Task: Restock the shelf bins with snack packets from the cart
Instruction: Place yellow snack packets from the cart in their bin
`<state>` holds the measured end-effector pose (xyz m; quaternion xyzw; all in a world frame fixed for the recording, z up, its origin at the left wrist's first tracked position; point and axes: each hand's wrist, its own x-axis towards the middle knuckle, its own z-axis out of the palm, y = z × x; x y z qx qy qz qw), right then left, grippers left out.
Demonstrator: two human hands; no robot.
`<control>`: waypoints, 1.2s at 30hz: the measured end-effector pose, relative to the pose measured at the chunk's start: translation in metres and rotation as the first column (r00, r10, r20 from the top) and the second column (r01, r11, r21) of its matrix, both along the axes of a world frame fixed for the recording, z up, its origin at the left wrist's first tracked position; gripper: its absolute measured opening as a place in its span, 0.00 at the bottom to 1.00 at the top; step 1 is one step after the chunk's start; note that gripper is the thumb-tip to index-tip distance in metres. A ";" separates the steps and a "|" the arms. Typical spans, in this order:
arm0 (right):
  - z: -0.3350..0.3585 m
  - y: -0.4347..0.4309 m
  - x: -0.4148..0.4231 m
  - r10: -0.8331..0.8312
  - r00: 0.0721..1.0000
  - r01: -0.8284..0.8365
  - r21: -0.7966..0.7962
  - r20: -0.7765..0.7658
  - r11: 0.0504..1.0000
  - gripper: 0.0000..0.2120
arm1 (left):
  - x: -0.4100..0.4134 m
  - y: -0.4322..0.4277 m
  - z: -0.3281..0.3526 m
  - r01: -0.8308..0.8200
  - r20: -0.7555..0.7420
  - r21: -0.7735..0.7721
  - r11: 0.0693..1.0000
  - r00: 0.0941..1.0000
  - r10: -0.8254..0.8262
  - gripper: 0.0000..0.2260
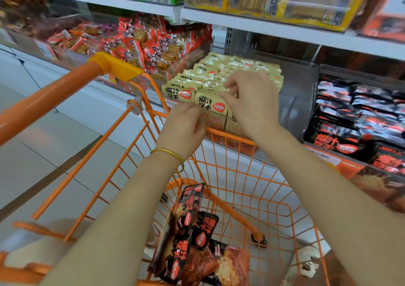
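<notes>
A clear shelf bin (300,101) holds several rows of cream-yellow snack packets (197,75) standing on edge. My right hand (252,101) is over the front of that bin, its fingers curled onto the tops of the front packets. My left hand (186,123) is at the bin's front lip, fingertips pinching the lower edge of a front yellow packet (208,101). Below my arms the orange wire cart (241,182) carries several black-and-red snack packets (192,231) in its bottom.
A bin of red-orange packets (140,44) stands left of the yellow one, a bin of black packets (359,119) to its right. The upper shelf (263,22) overhangs with more stock. The cart handle (65,88) crosses the left; white floor tiles lie beyond.
</notes>
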<state>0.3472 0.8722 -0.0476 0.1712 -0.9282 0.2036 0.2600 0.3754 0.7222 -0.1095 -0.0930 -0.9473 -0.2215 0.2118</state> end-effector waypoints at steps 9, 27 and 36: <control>-0.097 0.020 0.067 0.175 0.558 -0.512 0.171 0.811 0.842 0.06 | 0.016 0.008 -0.003 0.101 0.015 -0.144 0.984 0.995 -0.100 0.15; -0.181 -0.049 0.102 0.619 0.562 -0.814 0.231 0.549 0.533 0.19 | 0.014 0.013 -0.004 0.097 0.005 -0.112 0.989 0.995 -0.097 0.16; -0.161 -0.035 0.091 0.619 0.513 -0.726 -0.083 0.595 0.682 0.10 | 0.012 0.009 -0.008 0.127 0.010 -0.095 0.987 0.992 -0.127 0.16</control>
